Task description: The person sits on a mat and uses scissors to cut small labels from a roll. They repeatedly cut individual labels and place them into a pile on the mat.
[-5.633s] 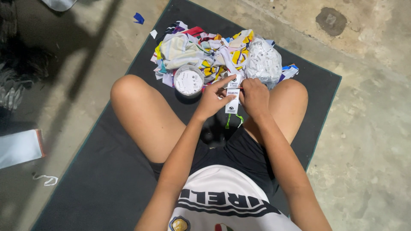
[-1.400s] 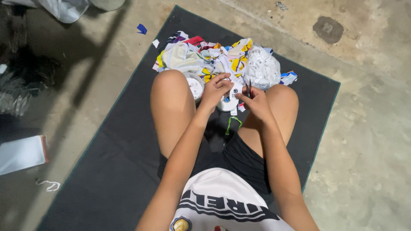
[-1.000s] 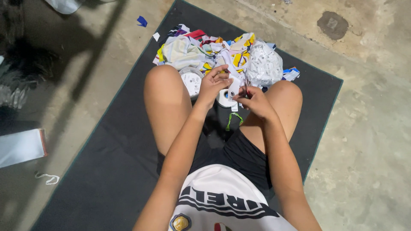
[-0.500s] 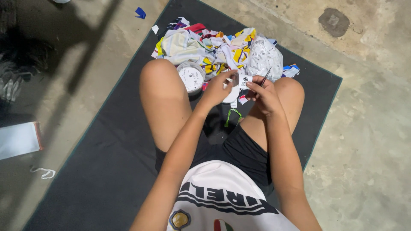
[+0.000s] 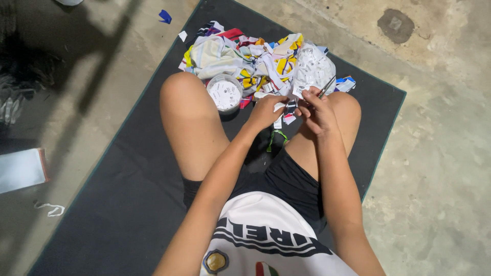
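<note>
I sit cross-legged on a dark mat (image 5: pixel 128 204). My left hand (image 5: pixel 266 111) pinches a small white fabric label (image 5: pixel 280 113) held between both hands above my legs. Gripped in my right hand (image 5: pixel 318 110) is a pair of small metal scissors (image 5: pixel 327 86), its blades pointing up and to the right. Just beyond my hands lies a heap of colourful cloth scraps (image 5: pixel 255 56) with a white mesh bundle (image 5: pixel 313 69) on its right side. A small round container (image 5: pixel 224 93) full of white labels stands beside my left knee.
A green strip (image 5: pixel 276 137) lies on the mat between my legs. Bare concrete floor surrounds the mat, with a blue scrap (image 5: pixel 164 16), a white flat object (image 5: pixel 20 169) and a white cord (image 5: pixel 50 208) at the left. A dark round patch (image 5: pixel 395 24) marks the floor at the upper right.
My hands stayed together over my legs, working the label; the scissors' blades now point up to the right. The camera view shifted slightly.
</note>
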